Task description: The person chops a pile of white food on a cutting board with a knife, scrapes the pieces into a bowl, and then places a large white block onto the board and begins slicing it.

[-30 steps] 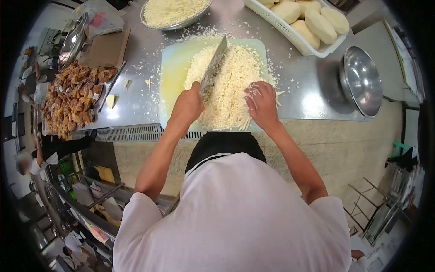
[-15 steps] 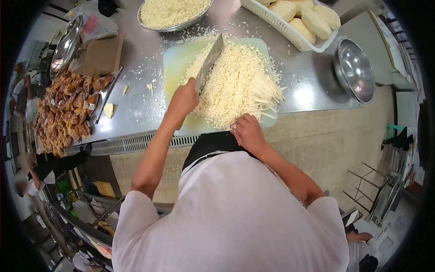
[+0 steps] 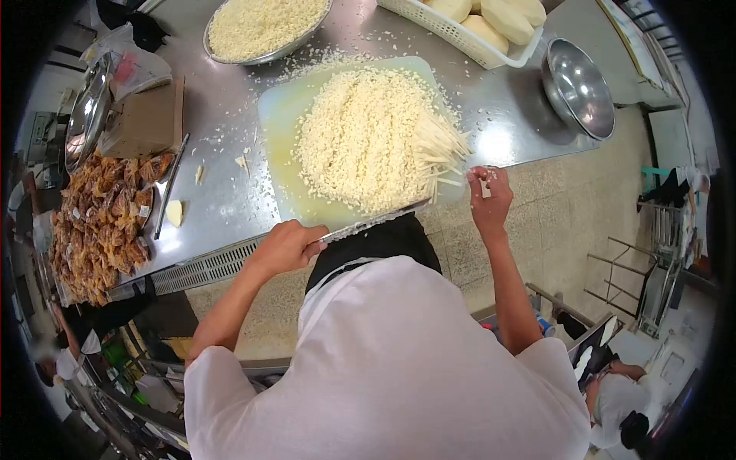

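My left hand (image 3: pixel 285 247) grips the handle of a cleaver (image 3: pixel 374 221), its blade specked with white bits and lying along the near edge of the cutting board (image 3: pixel 277 123). On the board spreads a broad mound of finely chopped pale pieces (image 3: pixel 360 142), with thin pale strips (image 3: pixel 442 147) fanned at its right side. My right hand (image 3: pixel 491 195) is raised just off the board's near right corner, apart from the strips. Its fingers are curled toward the thumb, with white bits stuck on them; whether anything is between them is too small to make out.
A metal bowl of chopped pieces (image 3: pixel 268 27) and a white basket (image 3: pixel 460 34) of peeled potatoes (image 3: pixel 506 19) stand behind the board. A steel bowl (image 3: pixel 579 88) tilts at right. Brown packaged items (image 3: pixel 103 222), a dark rod (image 3: pixel 170 188) and a cardboard box (image 3: pixel 142 123) lie left. Other people are nearby.
The cleaver has come off the mound and swung down to the board's near edge. My right hand has moved right and away from the near side of the mound. The view has shifted slightly.
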The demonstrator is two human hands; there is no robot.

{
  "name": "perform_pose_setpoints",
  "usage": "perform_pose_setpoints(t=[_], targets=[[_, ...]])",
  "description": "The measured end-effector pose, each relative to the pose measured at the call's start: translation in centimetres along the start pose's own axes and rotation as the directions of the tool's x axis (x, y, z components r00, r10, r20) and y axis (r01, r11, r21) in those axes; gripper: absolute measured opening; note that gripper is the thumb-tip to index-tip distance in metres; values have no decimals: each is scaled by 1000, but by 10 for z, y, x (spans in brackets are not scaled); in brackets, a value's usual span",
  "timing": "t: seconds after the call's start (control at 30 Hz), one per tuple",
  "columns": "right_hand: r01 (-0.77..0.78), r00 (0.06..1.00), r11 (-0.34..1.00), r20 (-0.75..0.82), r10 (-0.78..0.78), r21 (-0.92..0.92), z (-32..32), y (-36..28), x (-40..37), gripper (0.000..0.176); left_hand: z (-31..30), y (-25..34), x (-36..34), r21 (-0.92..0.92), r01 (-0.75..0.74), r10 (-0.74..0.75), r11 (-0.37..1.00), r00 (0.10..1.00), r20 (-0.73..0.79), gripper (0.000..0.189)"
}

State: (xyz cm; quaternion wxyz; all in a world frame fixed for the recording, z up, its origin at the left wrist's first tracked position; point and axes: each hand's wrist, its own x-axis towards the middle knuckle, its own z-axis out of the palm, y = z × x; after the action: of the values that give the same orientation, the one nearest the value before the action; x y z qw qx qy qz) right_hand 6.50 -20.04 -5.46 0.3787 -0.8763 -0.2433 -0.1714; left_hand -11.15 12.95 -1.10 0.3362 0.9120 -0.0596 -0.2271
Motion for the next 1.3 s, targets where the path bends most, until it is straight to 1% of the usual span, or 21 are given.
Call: perform_pose_setpoints(t=[0.03,0.1,0.17,0.27,0.3,0.37,0.43,0.5,0.53,0.6,0.63,0.7,0.77,0.83,0.93,0.97,1.03,1.1,1.17,1.23,1.3], targets=[[4,1000,1000,-4,-4,-3,1,0,3,13,-1,-5,3,1,-5,5,1000,1000,-4,11],[12,1000,999,-19,-11,31,2,-2,7,10,-6,-23,9,159,20,-11,987,998,-54,10],[55,998,997,-25,-54,49,6,-6,11,11,-15,-40,18,158,59,-49,986,997,-63,10],[106,994,992,-16,-106,63,11,-15,13,11,-33,-45,28,185,109,-70,977,975,-209,12],[112,994,992,5,-113,57,12,-18,13,12,-38,-45,29,188,105,-64,976,975,-211,12],[126,992,991,10,-126,49,16,-23,9,11,-45,-43,32,219,219,-159,951,952,-262,14],[131,991,991,8,-131,33,22,-29,4,10,-52,-32,27,251,189,-112,949,950,-292,17],[125,986,986,100,-135,108,29,-37,-5,7,-54,-21,21,176,207,-133,962,923,-360,19],[121,986,987,101,-132,108,34,-41,-10,7,-49,-20,23,177,208,-134,962,925,-357,19],[123,974,989,182,-135,80,48,-49,-17,6,-37,-23,29,154,244,-146,957,869,-473,17],[137,972,986,181,-151,90,56,-50,-18,6,-38,-30,34,152,255,-152,955,860,-487,17],[196,949,979,241,-205,61,66,-52,-20,7,-47,-35,43,271,230,-104,935,905,-413,18],[202,936,978,283,-211,61,67,-50,-21,7,-52,-24,43,254,261,-145,931,906,-398,19],[213,926,976,308,-216,43,63,-57,-14,13,-45,-18,38,119,271,-177,955,844,-506,19],[220,942,959,217,-256,177,64,-62,7,15,-36,-39,45,184,352,-232,918,850,-474,19],[233,936,955,222,-272,185,68,-60,15,15,-33,-45,42,173,363,-242,915,841,-485,19],[225,964,939,83,-253,259,80,-52,44,16,-53,-35,38,153,295,-189,943,854,-484,16],[204,971,944,73,-230,257,86,-42,79,18,-47,-27,37,84,306,-214,948,812,-543,14],[88,972,950,184,-148,300,104,-21,115,28,-29,-46,46,132,407,-268,904,779,-567,14],[134,950,942,230,-211,309,147,30,143,33,-31,-57,44,118,432,-306,894,782,-543,15],[185,925,931,264,-273,314,176,55,157,39,-50,-46,35,56,373,-288,926,795,-533,15]])
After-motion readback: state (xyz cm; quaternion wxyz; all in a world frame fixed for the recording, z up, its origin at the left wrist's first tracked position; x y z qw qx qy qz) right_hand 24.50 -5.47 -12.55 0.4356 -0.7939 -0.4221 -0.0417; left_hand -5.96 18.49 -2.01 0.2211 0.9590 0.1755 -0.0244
